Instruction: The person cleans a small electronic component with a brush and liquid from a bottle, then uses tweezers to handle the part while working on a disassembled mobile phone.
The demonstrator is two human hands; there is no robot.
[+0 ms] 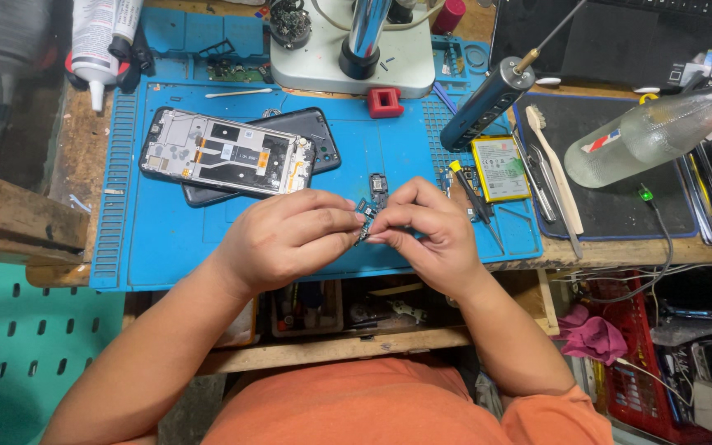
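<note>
Fingers of left hand (pixel 290 235) and right hand (pixel 426 231) pinch a small circuit board (pixel 366 221) together; a yellow-labelled battery (pixel 500 168) lies to the right.

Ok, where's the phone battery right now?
The battery lies on the blue mat's right edge, right of the right hand, beside the tweezers.

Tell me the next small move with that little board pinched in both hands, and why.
Probably lower it onto the blue mat first. Both the left hand and right hand pinch the small circuit board in mid-air, and the opened phone frame lies off to the left.
</note>
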